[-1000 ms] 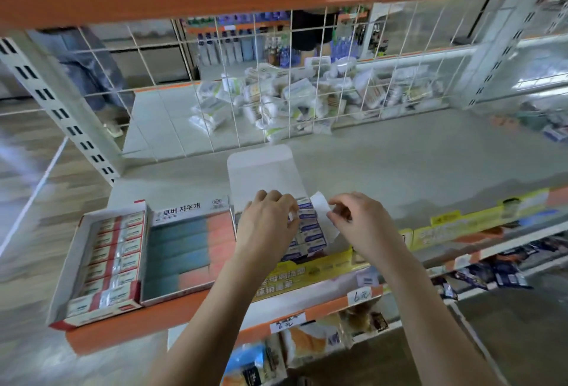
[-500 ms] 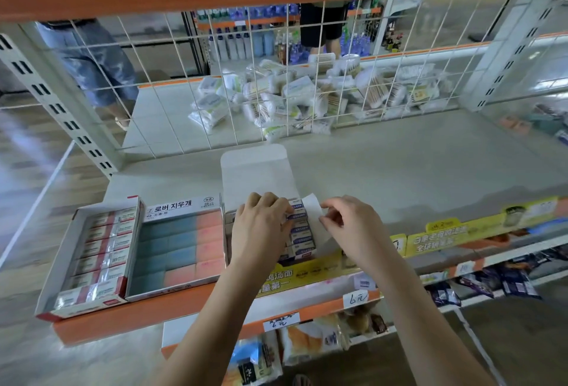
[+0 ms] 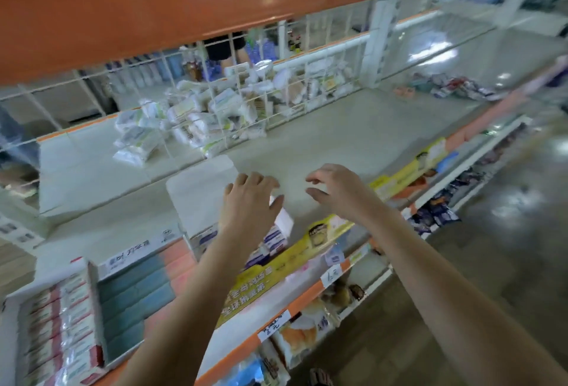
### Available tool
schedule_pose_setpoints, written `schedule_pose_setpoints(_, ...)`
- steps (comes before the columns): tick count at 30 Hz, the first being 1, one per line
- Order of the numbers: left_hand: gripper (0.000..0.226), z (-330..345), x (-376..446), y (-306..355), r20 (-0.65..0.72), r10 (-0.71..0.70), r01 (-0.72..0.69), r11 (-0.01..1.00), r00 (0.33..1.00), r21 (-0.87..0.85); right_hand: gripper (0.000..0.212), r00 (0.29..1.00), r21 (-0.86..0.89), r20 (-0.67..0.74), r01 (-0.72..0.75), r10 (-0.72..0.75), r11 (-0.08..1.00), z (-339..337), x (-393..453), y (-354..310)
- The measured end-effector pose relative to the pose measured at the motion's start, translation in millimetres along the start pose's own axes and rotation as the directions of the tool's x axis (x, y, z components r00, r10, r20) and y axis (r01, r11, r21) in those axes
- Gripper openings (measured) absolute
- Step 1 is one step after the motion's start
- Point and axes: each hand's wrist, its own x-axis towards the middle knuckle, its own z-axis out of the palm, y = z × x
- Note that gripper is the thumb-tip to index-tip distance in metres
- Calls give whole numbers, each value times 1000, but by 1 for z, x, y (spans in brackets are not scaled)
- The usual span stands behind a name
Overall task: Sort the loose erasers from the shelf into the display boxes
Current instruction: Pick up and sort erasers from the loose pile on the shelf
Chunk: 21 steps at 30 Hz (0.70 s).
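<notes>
Three display boxes sit along the front of the grey shelf (image 3: 353,139). At the far left is a box of red-and-white wrapped erasers (image 3: 61,324). Beside it is a box of teal-and-pink erasers (image 3: 138,290). The third, a white box with its lid (image 3: 199,195) folded back, holds blue-labelled erasers (image 3: 273,239). My left hand (image 3: 249,201) hovers above this white box with fingers loosely spread, holding nothing. My right hand (image 3: 335,188) is raised just to the right, fingers relaxed and empty. The view is blurred.
A wire grid (image 3: 215,102) backs the shelf, with white packets (image 3: 190,121) piled behind it. An orange shelf (image 3: 153,1) hangs overhead. Yellow price strips (image 3: 307,250) line the front edge. Packaged goods (image 3: 455,87) lie at the far right, more on the lower shelf (image 3: 307,336).
Both hands have lifted off the white box and opened; the right hand let go of the white flap. The camera has swung right and tilted.
</notes>
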Motion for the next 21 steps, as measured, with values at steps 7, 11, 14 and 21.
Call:
schedule_pose_setpoints(7,36,16,79,99,137,262,-269,962,955,39,44,973,-282,123,-153,194,947,-47,-5,84)
schedule_pose_setpoints(11,38,47,123,174,211,349,-365,930,913,40,48,946,-353,112,-248,304,902,-84,-18,157)
schedule_pose_setpoints(14,40,72,161,231,213,374,-388,921,903,29,48,932,-353,94,-297,350,887,-111,-26,217)
schedule_pose_setpoints(21,38,112,244,337,210,360,-373,927,909,24,46,911,-314,88,-359,404,879,-161,-27,334)
